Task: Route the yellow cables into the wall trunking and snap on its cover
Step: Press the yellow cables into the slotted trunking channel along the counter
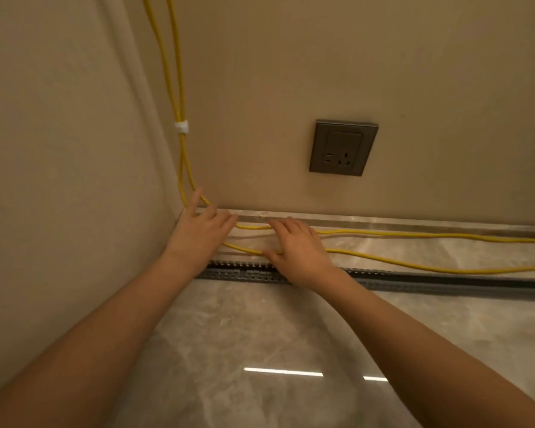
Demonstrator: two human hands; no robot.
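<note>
Loose cables [414,234] lie on the floor [260,335], outside the trunking [241,271].
We find both hands open: left hand [198,231] pins cables at the corner, right hand [298,250] presses them flat, likely for routing.

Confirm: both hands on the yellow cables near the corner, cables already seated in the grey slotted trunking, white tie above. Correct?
No. The head view shows the yellow cables lying loose on the floor between the skirting and the grey slotted trunking, not seated in it. The rest holds: left hand and right hand on them near the corner, white tie above.
</note>
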